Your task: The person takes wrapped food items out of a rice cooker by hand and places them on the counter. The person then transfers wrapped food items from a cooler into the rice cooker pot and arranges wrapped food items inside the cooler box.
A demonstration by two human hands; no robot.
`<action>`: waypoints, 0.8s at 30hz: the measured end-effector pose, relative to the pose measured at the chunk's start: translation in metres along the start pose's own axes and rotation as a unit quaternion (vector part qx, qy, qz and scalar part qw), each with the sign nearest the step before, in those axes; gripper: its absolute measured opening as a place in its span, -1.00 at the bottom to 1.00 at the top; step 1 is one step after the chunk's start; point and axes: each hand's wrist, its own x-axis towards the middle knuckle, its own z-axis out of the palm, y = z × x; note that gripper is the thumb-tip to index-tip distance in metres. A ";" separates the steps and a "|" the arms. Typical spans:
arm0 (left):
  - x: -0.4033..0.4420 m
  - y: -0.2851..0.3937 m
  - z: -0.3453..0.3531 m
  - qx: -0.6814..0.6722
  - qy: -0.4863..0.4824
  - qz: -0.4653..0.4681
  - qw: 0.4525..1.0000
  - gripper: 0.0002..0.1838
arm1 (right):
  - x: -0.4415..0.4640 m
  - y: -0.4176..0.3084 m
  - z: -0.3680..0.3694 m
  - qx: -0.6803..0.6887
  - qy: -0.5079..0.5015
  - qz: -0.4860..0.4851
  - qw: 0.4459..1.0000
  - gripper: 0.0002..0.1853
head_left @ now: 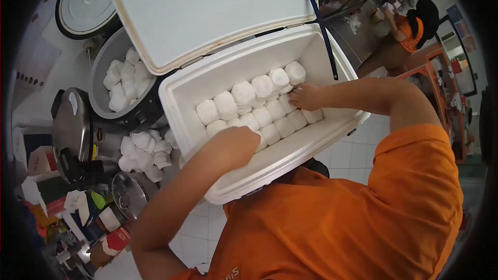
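White rounded bundles (244,94) stand in rows inside a white cooler box (187,85), its lid (218,10) raised behind it. My right hand (307,97) reaches in from the right, its fingers slightly apart and touching the bundles near the right end of the rows. My left hand (239,146) is over the front left part of the box, back upward, close beside the bundles. Its fingers are mostly hidden, so what it holds, if anything, cannot be made out.
More white bundles lie in a round grey container (97,80) and in a pile (145,151) left of the box. A round lid (87,1) leans behind. Lower left are a steel lid (129,195) and cluttered boxes. At the upper right a person (410,31) in orange works.
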 end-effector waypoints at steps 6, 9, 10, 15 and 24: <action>0.095 -0.059 0.085 0.186 0.019 -0.001 0.982 -0.79 | 0.021 0.001 -0.021 0.017 -0.190 0.018 0.981 -0.57; 0.099 -0.068 0.086 0.245 0.063 0.034 0.967 -0.75 | 0.035 -0.008 -0.024 -0.014 -0.138 0.040 0.990 -0.66; 0.098 -0.070 0.085 0.269 0.048 0.047 0.961 -0.75 | 0.039 -0.008 -0.030 -0.046 -0.164 0.026 0.985 -0.68; 0.112 -0.070 0.102 0.253 0.006 0.009 0.968 -0.76 | 0.025 0.020 -0.095 0.079 -0.278 -0.037 0.956 -0.57; 0.120 -0.079 0.132 0.255 0.152 0.011 0.955 -0.88 | 0.044 0.022 -0.089 0.286 -0.512 0.019 0.810 -0.19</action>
